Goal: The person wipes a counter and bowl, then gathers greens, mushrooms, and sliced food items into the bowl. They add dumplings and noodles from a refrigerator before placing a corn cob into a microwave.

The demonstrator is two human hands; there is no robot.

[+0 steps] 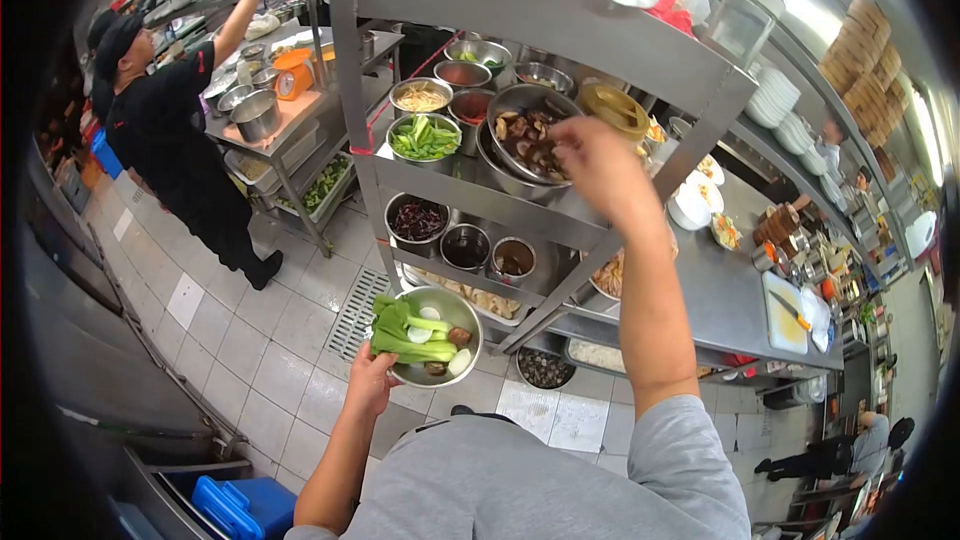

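Note:
My left hand (pixel 372 380) grips the rim of a steel bowl (pixel 470 325) holding leafy greens (pixel 395 325), white slices and brown mushroom pieces. On the upper shelf, my right hand (pixel 600 165) reaches over the right edge of a tilted metal bowl of dark mushrooms (pixel 527 135). Its fingers are bent together at the mushrooms; what they hold, if anything, is too small to make out. Left of that bowl stand a bowl of cut green vegetables (pixel 424 138) and a bowl of pale shreds (pixel 420 97).
The steel rack (pixel 540 0) stands directly ahead, with bowls of dark red pieces (pixel 417 219) and dark liquid (pixel 465 246) lower down. A co-worker in black (pixel 175 130) stands left. At right, a counter (pixel 720 310) bears a cutting board (pixel 786 315) with a knife.

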